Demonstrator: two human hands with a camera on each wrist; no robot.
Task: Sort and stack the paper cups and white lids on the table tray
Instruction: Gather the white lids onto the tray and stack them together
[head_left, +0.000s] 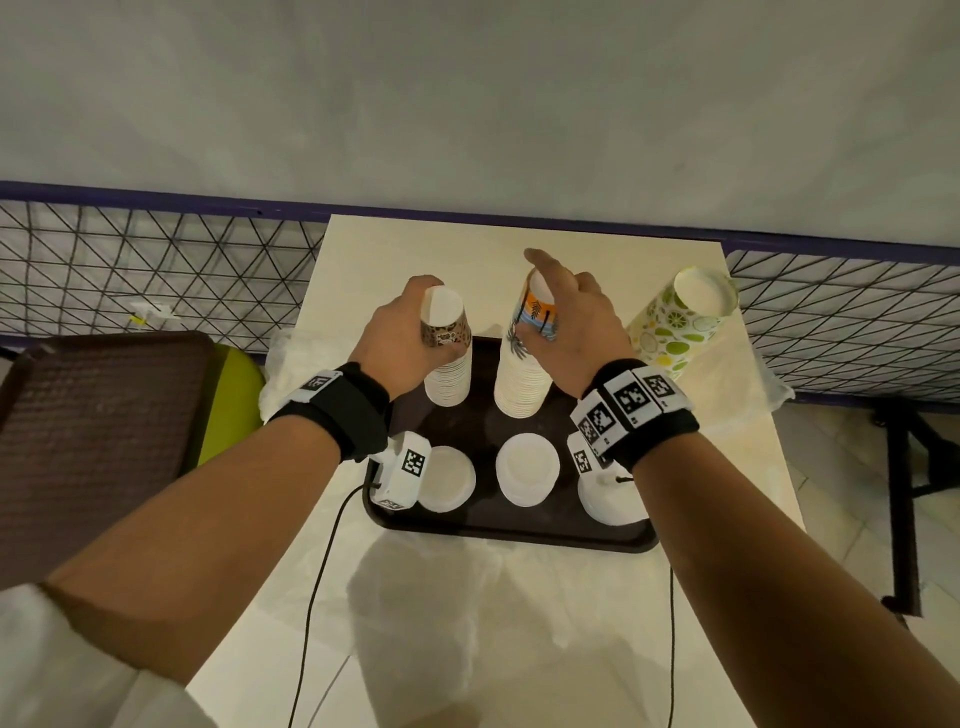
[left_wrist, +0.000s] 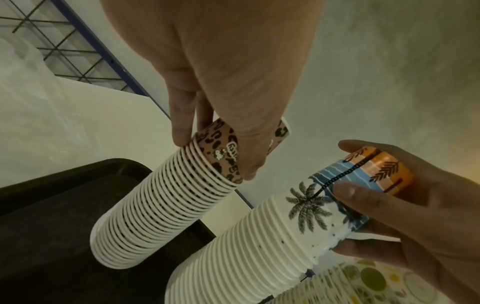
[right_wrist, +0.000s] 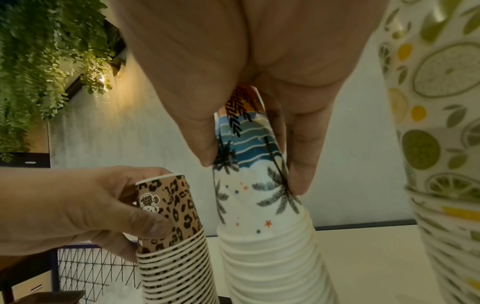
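Two upside-down stacks of paper cups stand at the back of the dark tray. My left hand grips the top leopard-print cup of the left stack. On the taller stack, my right hand holds the top palm-print cup, thumb and fingers on its sides. Three piles of white lids lie along the tray's front. A lemon-print cup stack stands off the tray to the right.
The cream table ends at a black wire fence with a grey wall behind. A brown woven tray lies to the left. Clear plastic wrap lies in front of the tray. A black stand is at the right.
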